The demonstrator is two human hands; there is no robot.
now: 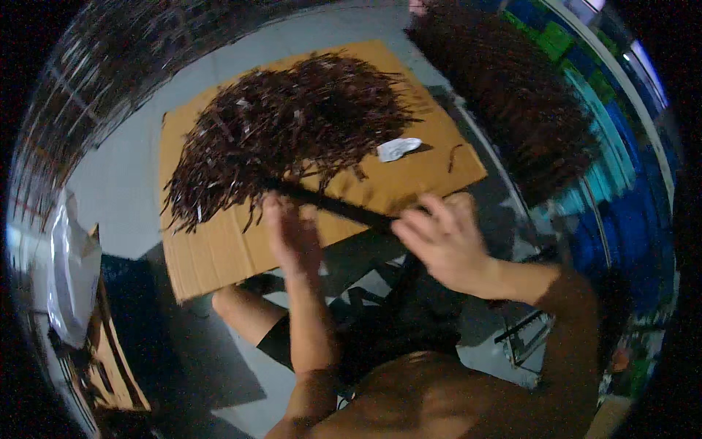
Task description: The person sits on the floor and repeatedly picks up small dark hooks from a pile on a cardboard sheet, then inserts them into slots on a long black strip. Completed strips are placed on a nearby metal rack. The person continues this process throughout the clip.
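A long, dark, narrow bar or strip (340, 207) stretches between my hands, above the near edge of a cardboard sheet; its exact kind is unclear in the dim light. At its right end my right hand (442, 238) is closed, with the fingers curled over it. My left hand (294, 230) is just below the bar's left end, its fingers blurred, so whether it grips the bar cannot be made out. Beyond the left hand lies a large heap of dark brown, thin strips (285, 117), spread over the cardboard sheet (208, 260).
A small white crumpled piece (398, 149) rests on the cardboard, right of the heap. Another long dark bristly mass (512, 95) stands at the far right, near blue and green things (603, 212). A shiny pale plastic bag (73, 271) is at the left. My bare knee (241, 311) is near the cardboard.
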